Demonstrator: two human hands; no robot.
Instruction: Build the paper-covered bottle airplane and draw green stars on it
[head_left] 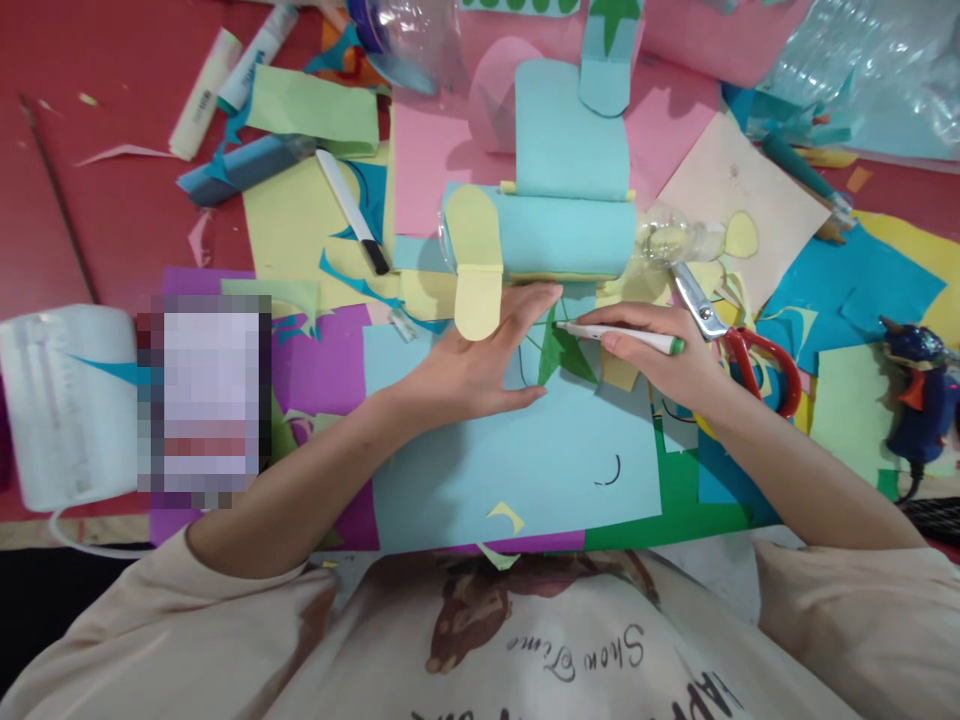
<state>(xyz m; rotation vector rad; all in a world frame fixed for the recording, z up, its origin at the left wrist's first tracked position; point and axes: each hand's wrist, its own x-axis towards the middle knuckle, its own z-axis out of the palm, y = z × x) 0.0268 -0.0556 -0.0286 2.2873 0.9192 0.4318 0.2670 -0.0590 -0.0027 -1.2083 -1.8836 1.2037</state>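
My left hand (476,360) lies flat, fingers spread, pressing on a light blue paper sheet (517,460) beside a small green paper cutout (561,355). My right hand (660,360) grips a white marker with a green end (622,337), its tip touching the green cutout's upper edge. Just beyond my hands lies a paper model (559,215) made of a plastic bottle wrapped in light blue paper, with pale yellow paper flaps on its left end.
Red-handled scissors (739,345) lie right of my right hand. A blue glue gun (919,400) sits at the far right. A craft knife (352,212), markers (229,75) and many coloured paper scraps cover the red table (112,215). A white roll (64,400) sits left.
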